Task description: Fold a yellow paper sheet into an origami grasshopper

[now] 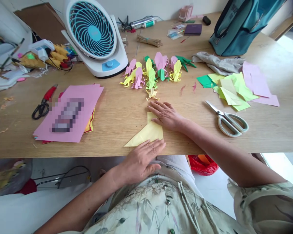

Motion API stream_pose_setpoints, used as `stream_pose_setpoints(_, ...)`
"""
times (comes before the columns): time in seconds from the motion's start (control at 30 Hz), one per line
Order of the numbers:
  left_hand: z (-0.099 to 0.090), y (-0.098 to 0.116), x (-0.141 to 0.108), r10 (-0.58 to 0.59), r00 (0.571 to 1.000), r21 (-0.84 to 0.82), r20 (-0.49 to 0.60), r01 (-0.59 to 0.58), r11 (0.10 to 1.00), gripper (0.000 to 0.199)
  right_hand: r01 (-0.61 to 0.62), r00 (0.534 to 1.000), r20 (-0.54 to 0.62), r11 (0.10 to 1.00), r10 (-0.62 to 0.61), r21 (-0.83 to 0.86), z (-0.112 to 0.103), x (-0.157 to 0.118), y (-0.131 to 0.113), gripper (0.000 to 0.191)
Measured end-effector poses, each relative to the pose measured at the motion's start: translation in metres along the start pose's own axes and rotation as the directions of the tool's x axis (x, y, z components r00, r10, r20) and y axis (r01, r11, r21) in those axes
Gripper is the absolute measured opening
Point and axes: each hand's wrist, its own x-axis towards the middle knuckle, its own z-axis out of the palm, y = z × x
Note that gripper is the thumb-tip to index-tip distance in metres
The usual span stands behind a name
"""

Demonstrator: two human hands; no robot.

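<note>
A pale yellow sheet of paper (146, 134) lies on the table near its front edge, folded on a slant so that one corner points left. My left hand (143, 159) rests flat over its lower edge, fingers stretched out. Across its upper right part lies my right hand (166, 115), also flat with fingers extended. Both hands touch the paper and grip nothing. Just beyond the right fingertips stands a group of folded paper figures (150, 76) in pink, yellow and green.
Scissors (230, 122) lie on the right, below a pile of cut paper (234, 89). Pink sheets (70, 113) and red-handled pruning shears (45, 102) lie left. A fan (97, 35), a twine bundle (148, 40), a grey cloth (217, 62) and a teal bag (241, 29) stand or lie behind.
</note>
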Motion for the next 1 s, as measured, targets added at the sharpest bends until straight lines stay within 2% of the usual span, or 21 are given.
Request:
stream_pose_setpoints(0.07,-0.005,-0.005,0.007,-0.038,0.994,-0.003,-0.102,0.037,0.999,0.06,0.002,1.0,-0.004,1.0,-0.002,-0.001,0.0,0.0,0.0,0.06)
stream_pose_setpoints(0.1,-0.005,-0.008,0.011,-0.064,0.991,0.032,-0.114,0.068,0.997,0.062,0.001,1.0,-0.003,1.0,-0.001,0.001,0.0,0.0,0.0,0.06)
stream_pose_setpoints(0.23,0.007,-0.015,0.019,-0.153,0.987,0.169,-0.04,0.157,0.973,0.083,-0.004,1.0,0.02,1.0,0.004,0.014,-0.002,-0.001,-0.001,0.061)
stream_pose_setpoints(0.33,0.013,-0.015,0.016,-0.178,0.983,0.206,0.037,0.166,0.964,0.086,-0.006,1.0,0.024,1.0,0.005,0.026,-0.003,-0.001,-0.001,0.061)
stream_pose_setpoints(0.6,0.009,-0.006,0.0,-0.138,0.984,0.229,0.11,0.11,0.967,0.089,-0.01,1.0,0.03,0.998,0.008,0.065,-0.005,-0.001,-0.002,0.061)
stream_pose_setpoints(0.73,0.012,-0.002,-0.007,-0.121,0.989,0.28,0.088,0.092,0.956,0.089,-0.014,1.0,0.021,0.994,0.012,0.111,-0.006,-0.001,-0.004,0.063)
stream_pose_setpoints(0.83,0.015,0.002,-0.016,-0.061,0.997,0.318,0.055,0.04,0.947,0.088,0.001,1.0,-0.012,0.981,0.001,0.195,-0.012,-0.004,-0.004,0.064)
stream_pose_setpoints(0.93,0.02,0.005,-0.027,0.005,1.0,0.359,0.013,-0.009,0.933,0.07,0.042,0.994,-0.106,0.938,-0.006,0.344,-0.027,-0.012,-0.006,0.057)
stream_pose_setpoints(1.0,0.023,0.005,-0.033,0.048,0.997,0.37,-0.058,-0.023,0.929,0.054,0.069,0.982,-0.186,0.898,0.015,0.436,-0.04,-0.024,-0.01,0.053)
